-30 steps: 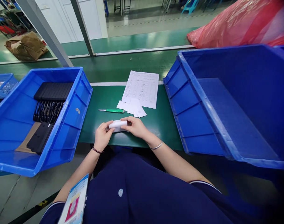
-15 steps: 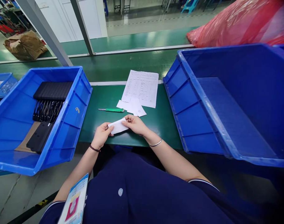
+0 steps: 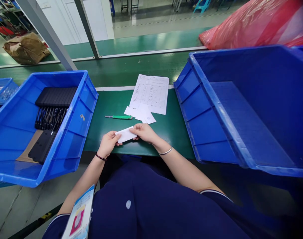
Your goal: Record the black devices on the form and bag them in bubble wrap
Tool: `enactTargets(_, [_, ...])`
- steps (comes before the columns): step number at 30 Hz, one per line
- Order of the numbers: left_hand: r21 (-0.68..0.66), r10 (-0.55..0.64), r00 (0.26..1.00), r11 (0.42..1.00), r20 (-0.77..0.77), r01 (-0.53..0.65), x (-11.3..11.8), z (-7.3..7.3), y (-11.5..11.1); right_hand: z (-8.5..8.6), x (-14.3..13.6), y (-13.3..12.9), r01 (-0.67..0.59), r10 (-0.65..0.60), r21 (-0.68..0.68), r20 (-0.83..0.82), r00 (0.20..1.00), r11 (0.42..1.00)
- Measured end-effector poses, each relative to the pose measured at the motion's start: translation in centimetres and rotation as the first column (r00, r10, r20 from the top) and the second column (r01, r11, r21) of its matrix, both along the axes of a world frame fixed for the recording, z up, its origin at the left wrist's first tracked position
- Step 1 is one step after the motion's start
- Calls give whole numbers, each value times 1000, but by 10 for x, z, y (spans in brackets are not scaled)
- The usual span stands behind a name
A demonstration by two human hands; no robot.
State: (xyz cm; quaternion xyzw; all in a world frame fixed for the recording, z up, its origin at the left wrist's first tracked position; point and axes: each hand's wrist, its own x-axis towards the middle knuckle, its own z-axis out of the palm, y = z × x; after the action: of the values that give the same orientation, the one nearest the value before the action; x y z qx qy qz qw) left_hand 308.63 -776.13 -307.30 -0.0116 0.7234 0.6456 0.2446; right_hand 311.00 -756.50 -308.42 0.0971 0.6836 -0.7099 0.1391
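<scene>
Between both hands, above the front of the green bench [image 3: 166, 139], I hold a small white slip of paper [image 3: 126, 135]. My left hand [image 3: 108, 143] pinches its left end, thumb on top. At the right end my right hand [image 3: 144, 132] grips it between thumb and fingers. Just beyond lies a green utility knife [image 3: 120, 117] with its blade out, pointing left. Several loose white paper slips [image 3: 143, 114] overlap the lower edge of a printed form [image 3: 151, 93] with a table on it.
On the left, a blue bin [image 3: 86, 109] holds black devices [image 3: 43, 146] and bundled black cables [image 3: 51, 118]. A large blue bin [image 3: 203, 109] stands tilted on the right. Behind it is a red plastic bag [image 3: 253, 26]. A brown paper bag [image 3: 27, 48] sits back left, near a metal post [image 3: 49, 33].
Almost nothing differs. Both hands keep the white slip in the same place, and the right hand's fingers have shifted very slightly.
</scene>
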Motion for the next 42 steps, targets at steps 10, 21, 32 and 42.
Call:
enactTargets(10, [3, -4, 1000, 1000, 21, 4, -2, -2, -1, 3, 0, -1, 5, -5, -11, 19, 1000, 1000])
enactTargets(21, [-3, -15, 1000, 1000, 10, 15, -3, -4, -2, -2, 0, 0, 5, -5, -39, 0, 1000, 999])
enactTargets(32, [-44, -32, 996, 999, -82, 28, 0, -7, -5, -3, 3, -1, 8, -6, 28, -56, 998, 1000])
enactTargets(42, [-246, -154, 971, 963, -182, 107, 3, 12, -6, 1, 1, 9, -92, 115, 153, -147, 982, 984])
